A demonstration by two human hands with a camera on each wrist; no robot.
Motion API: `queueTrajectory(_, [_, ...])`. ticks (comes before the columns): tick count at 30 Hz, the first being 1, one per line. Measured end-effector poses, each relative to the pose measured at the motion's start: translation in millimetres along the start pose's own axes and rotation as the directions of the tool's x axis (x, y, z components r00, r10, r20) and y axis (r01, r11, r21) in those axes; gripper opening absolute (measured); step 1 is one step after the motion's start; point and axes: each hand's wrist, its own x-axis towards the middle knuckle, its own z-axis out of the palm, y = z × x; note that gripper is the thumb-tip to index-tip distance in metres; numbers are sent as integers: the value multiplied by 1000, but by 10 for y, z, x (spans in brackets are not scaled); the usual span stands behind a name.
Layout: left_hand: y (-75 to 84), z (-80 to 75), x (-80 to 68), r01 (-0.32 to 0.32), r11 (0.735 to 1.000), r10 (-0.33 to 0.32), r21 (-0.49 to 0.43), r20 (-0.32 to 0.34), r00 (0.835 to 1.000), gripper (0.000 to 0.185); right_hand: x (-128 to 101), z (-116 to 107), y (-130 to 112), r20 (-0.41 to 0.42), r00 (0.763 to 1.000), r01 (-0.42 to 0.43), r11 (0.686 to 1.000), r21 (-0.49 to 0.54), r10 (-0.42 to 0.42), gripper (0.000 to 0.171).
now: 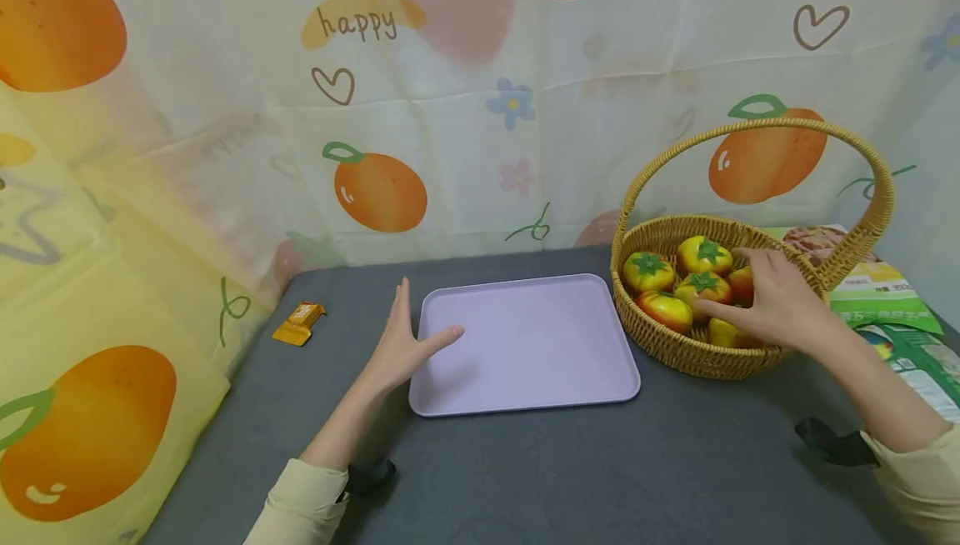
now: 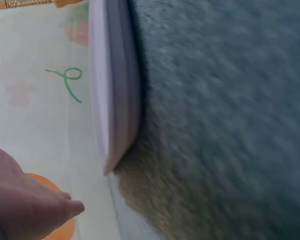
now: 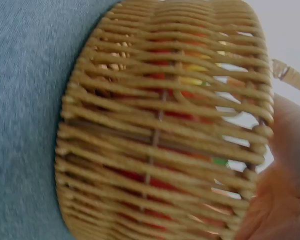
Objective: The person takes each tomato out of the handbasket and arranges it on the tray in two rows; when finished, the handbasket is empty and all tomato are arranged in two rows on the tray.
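Note:
My right hand reaches over the near right rim of a wicker basket, thumb and fingers spread above the fruit. In the basket lie several yellow-red persimmons with green leafy tops; one persimmon shows in the gap between thumb and fingers, partly hidden. The right wrist view has the woven basket wall filling it, with the hand behind the rim. Over the left edge of a lilac tray, my left hand hovers with thumb and fingers apart, holding nothing.
An orange wrapped packet lies on the grey tabletop at the left. Green and white printed packages lie right of the basket, whose tall handle arches over it. A fruit-patterned cloth hangs behind.

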Motion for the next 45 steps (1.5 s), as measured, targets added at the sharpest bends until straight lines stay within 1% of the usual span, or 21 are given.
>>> queueTrajectory(2, [-37,-22,-26,7,1000,-6,-9,45,999,120,-16,-32,16,16,1000,9,1000,-20,-9,101])
queueTrajectory(4, [-74,-41,-55,9,1000,-9,1,92,996,120,-31,-60,27,25,999,24,999,-28,-24,95])
queueTrajectory(7, [-131,-62,-93,21,1000,-24,19,154,988,121,-53,-96,39,49,998,46,998,-39,-44,86])
queueTrajectory(11, [-201,-73,-126,26,999,-34,41,218,975,123,-64,-134,45,111,993,52,996,-76,-43,80])
queueTrajectory(16, [-275,-90,-159,-1,998,-20,70,294,956,124,-69,-145,49,169,985,56,992,-111,-36,68])
queueTrajectory(19, [-306,-108,-176,-23,997,-4,76,333,943,125,-70,-141,55,186,982,58,990,-125,-34,68])
queueTrajectory(23, [-336,-132,-188,-51,995,16,85,367,930,124,-71,-138,68,201,979,62,986,-152,-31,73])
queueTrajectory(25, [-343,-138,-190,-56,994,17,91,382,924,124,-74,-138,71,212,977,71,984,-162,-36,73])
queueTrajectory(32, [-346,-136,-199,-54,989,-11,140,424,905,127,-82,-139,72,249,968,91,978,-188,-42,74])
queueTrajectory(40, [-397,-113,-186,-133,979,44,157,470,882,128,-74,-140,82,275,960,104,978,-180,-51,73])
queueTrajectory(45, [-397,-111,-181,-154,977,65,150,479,875,129,-74,-139,94,280,958,115,980,-161,-66,72])
